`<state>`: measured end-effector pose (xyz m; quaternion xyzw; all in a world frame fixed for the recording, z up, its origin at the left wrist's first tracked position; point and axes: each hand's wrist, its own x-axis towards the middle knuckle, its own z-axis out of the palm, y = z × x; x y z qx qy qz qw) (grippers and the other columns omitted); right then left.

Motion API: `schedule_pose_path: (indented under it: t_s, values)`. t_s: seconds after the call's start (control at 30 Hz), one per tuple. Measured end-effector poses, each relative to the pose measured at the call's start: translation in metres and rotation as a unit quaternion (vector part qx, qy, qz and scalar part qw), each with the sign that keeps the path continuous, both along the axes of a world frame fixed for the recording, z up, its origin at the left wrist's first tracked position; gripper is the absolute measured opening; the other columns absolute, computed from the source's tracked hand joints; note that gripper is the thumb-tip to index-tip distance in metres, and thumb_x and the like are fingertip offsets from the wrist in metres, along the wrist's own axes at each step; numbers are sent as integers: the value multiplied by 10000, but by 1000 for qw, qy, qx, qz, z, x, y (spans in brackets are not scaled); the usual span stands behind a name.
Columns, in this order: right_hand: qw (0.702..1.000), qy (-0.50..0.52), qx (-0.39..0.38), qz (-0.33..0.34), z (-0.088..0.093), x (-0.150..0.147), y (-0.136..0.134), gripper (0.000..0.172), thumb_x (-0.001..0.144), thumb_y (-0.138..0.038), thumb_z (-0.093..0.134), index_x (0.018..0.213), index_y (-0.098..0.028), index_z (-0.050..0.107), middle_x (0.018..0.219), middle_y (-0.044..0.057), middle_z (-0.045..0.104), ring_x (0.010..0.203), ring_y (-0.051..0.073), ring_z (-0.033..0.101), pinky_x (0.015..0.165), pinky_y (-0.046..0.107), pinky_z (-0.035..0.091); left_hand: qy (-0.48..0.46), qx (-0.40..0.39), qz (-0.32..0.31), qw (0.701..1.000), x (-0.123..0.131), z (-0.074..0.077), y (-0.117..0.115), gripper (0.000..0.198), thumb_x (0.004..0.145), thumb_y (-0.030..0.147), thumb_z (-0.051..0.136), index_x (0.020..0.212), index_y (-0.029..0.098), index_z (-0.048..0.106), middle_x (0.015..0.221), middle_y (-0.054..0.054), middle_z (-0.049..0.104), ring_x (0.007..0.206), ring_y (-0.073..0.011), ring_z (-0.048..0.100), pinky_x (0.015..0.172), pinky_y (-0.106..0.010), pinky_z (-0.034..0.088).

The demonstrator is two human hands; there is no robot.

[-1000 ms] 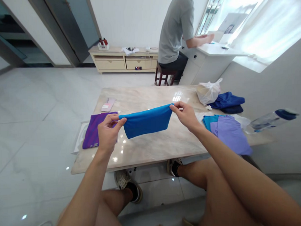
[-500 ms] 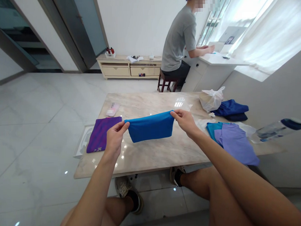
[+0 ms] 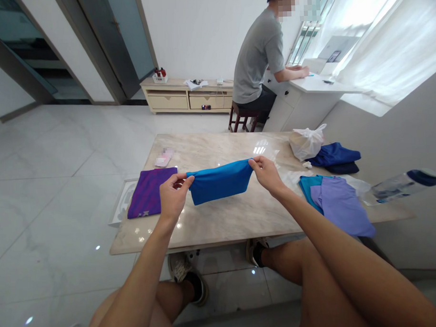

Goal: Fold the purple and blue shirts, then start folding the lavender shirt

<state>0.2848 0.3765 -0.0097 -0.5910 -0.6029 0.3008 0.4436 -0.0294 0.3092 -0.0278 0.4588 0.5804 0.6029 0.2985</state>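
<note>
- Writing: no word can be read; the pink packet (image 3: 164, 157) on the worktop (image 3: 210, 144) is pixelated, and the pale marks at the lower edge of the purple cloth (image 3: 151, 192) are too small to read, perhaps a logo.
- Left hand (image 3: 173, 196): narrow pinch, thumb and fingers closed on the left corner of the blue cloth (image 3: 220, 182).
- Right hand (image 3: 265, 173): the same narrow grip on the cloth's right corner.
- Blue cloth: stretched between both hands, sagging slightly, above the worktop's middle; it seems to hang clear of the stone, though the angle makes that hard to judge.
- Nearby: purple cloth lies flat just beyond the left hand; lilac shirt (image 3: 343, 207) lies over a teal garment (image 3: 308, 189) to the right.
- Far right: navy garment (image 3: 332, 154) beside a white bag (image 3: 306, 142); a plastic bottle (image 3: 401, 188) lies at the worktop's right edge.
- Beyond: a seated person (image 3: 257, 57) has both hands on a white desk (image 3: 317, 83).
</note>
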Motion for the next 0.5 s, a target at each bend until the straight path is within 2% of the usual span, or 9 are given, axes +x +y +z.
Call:
schedule_pose_path:
  t_s: [0.13, 0.3, 0.5]
  values:
    - [999, 15, -29, 7, -3, -4, 0, 615, 815, -867, 701, 891, -259, 653, 791, 46, 737, 778, 248, 642, 724, 383, 479, -4, -1, -3, 1000, -1, 0, -1, 413, 747, 549, 914, 942, 191, 849, 789, -35, 761, 696, -177, 613, 692, -309, 485]
    - [997, 50, -61, 13, -3, -5, -2, 624, 790, -847, 745, 920, -238, 704, 829, 57, 770, 848, 262, 689, 770, 387, 517, -13, -3, 1, 1000, -3, 0, -1, 414, 741, 553, 917, 940, 196, 854, 798, -36, 763, 721, -189, 635, 718, -315, 507]
    - [965, 144, -163, 145, 1, -8, -11, 566, 657, -540, 995, 1107, -228, 853, 1082, 81, 869, 1032, 282, 773, 974, 437, 576, -24, -16, -1, 1000, -5, -2, -1, 451, 722, 569, 933, 947, 185, 858, 817, -47, 772, 757, -202, 661, 746, -326, 536]
